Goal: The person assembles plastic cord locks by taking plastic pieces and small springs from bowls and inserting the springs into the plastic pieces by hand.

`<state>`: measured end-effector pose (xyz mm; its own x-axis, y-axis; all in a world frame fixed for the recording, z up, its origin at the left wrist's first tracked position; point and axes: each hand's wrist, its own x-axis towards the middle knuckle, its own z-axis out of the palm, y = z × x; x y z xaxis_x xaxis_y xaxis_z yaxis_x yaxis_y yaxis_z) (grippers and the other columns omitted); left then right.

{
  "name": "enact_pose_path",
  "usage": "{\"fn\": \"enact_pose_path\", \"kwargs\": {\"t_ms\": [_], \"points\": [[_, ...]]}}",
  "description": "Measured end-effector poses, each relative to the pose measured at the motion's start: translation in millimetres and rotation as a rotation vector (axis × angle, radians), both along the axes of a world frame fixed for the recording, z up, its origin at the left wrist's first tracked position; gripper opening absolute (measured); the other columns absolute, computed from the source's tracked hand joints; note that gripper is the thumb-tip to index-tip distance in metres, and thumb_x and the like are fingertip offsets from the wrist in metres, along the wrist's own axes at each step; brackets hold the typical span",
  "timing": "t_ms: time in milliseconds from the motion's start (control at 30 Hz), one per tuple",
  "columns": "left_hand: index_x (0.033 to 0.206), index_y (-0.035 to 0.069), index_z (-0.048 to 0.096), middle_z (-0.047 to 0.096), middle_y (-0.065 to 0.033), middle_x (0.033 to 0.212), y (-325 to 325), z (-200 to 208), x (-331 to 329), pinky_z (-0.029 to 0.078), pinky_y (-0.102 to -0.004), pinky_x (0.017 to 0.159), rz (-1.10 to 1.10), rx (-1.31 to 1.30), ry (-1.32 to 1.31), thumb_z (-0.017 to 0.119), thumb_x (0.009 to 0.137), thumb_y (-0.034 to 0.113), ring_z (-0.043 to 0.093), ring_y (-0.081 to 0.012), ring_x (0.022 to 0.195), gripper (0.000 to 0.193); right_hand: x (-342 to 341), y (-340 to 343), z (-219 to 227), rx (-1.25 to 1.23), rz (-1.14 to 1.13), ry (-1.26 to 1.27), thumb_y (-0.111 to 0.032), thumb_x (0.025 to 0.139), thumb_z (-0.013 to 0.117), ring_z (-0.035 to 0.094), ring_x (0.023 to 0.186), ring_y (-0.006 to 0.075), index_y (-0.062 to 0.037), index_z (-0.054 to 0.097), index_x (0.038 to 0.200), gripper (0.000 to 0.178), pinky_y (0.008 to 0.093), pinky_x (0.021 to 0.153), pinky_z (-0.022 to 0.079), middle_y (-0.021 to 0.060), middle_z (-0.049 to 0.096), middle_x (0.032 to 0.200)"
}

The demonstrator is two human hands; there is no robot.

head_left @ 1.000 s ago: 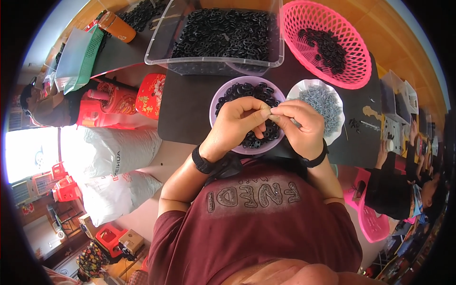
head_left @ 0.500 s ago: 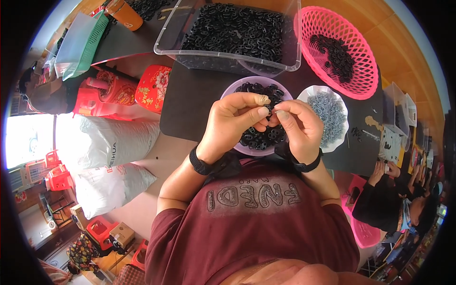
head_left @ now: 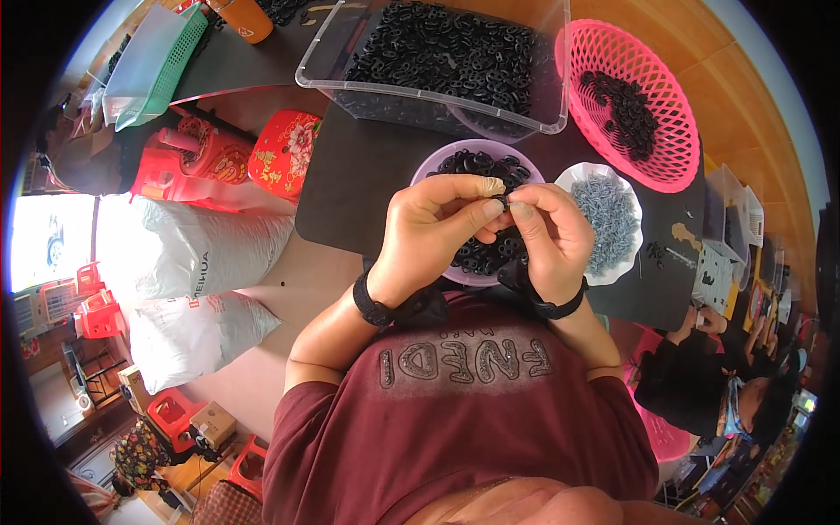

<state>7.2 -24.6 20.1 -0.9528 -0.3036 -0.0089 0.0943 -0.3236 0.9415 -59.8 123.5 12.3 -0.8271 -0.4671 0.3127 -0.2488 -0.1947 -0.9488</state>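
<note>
My left hand (head_left: pixel 430 226) pinches a small black part (head_left: pixel 502 199) between thumb and forefinger. A pale wrap covers part of its forefinger tip. Meeting it from the other side, my right hand (head_left: pixel 555 234) has thumb and forefinger pressed together at the same part; whatever small piece it grips is hidden. Both hands hover over a lilac bowl (head_left: pixel 423 166) full of black plastic pieces with holes (head_left: pixel 477 254). Beside my right hand stands a white scalloped dish (head_left: pixel 632 188) heaped with small grey-blue pieces (head_left: pixel 605 223), thin and screw-like.
Beyond the bowl, a clear plastic bin (head_left: pixel 437 98) holds many black pieces. A pink woven basket (head_left: pixel 687 131) with more stands at the right. On the dark table (head_left: pixel 337 197) lie loose bits. White sacks (head_left: pixel 214 254) and a red stool (head_left: pixel 284 153) are left; a person (head_left: pixel 691 381) sits right.
The view has shifted slightly. My fingertips have come closer together around the small black part, covering more of it.
</note>
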Motion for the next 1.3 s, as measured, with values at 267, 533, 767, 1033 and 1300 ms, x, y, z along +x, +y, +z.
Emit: {"fn": "enact_pose_path", "kwargs": {"t_ms": [267, 533, 767, 1033, 1300], "points": [[0.103, -0.004, 0.067, 0.07, -0.0088, 0.087, 5, -1, 1, 0.055, -0.0212, 0.063, 0.054, -0.109, 0.013, 0.067, 0.088, 0.0, 0.067, -0.0107, 0.073, 0.015, 0, 0, -4, 0.021, -0.033, 0.089, 0.002, 0.09, 0.064, 0.066, 0.079, 0.015, 0.0061, 0.065, 0.097, 0.008, 0.0241, 0.069, 0.053, 0.0111, 0.063, 0.096], [0.099, -0.002, 0.07, 0.07, -0.0068, 0.083, 7, -8, -2, 0.055, -0.0212, 0.063, 0.1, -0.215, 0.007, 0.066, 0.088, -0.001, 0.067, -0.0098, 0.072, 0.012, 0, -2, -10, -0.013, -0.013, 0.009, 0.002, 0.091, 0.062, 0.067, 0.08, 0.0155, 0.0063, 0.065, 0.098, 0.009, 0.0243, 0.072, 0.053, 0.011, 0.063, 0.098], [0.104, -0.002, 0.069, 0.071, -0.0068, 0.086, -2, -5, -2, 0.055, -0.022, 0.065, 0.04, -0.271, 0.012, 0.064, 0.09, 0.001, 0.067, -0.0102, 0.072, 0.016, -6, 9, -8, -0.059, 0.105, -0.244, -0.003, 0.093, 0.061, 0.066, 0.082, 0.015, 0.0064, 0.065, 0.11, 0.02, 0.0255, 0.075, 0.055, 0.0103, 0.065, 0.098], [0.107, -0.003, 0.065, 0.069, -0.0067, 0.085, -14, 7, -14, 0.053, -0.0232, 0.062, -0.115, -0.411, -0.115, 0.063, 0.093, 0.007, 0.064, -0.0092, 0.069, 0.017, -22, 16, -2, 0.151, 0.188, -0.286, -0.003, 0.088, 0.067, 0.063, 0.074, 0.0092, 0.0034, 0.067, 0.105, 0.018, 0.021, 0.066, 0.05, 0.0045, 0.065, 0.088], [0.096, 0.004, 0.07, 0.068, -0.0122, 0.082, -33, -24, -34, 0.053, -0.0336, 0.067, -0.248, -1.126, 0.072, 0.066, 0.082, 0.007, 0.067, -0.0251, 0.071, 0.015, -38, 42, -7, 0.013, 0.067, -0.407, -0.005, 0.09, 0.066, 0.064, 0.073, 0.0096, 0.0021, 0.065, 0.106, 0.017, 0.0234, 0.069, 0.054, 0.0036, 0.065, 0.085]]}}
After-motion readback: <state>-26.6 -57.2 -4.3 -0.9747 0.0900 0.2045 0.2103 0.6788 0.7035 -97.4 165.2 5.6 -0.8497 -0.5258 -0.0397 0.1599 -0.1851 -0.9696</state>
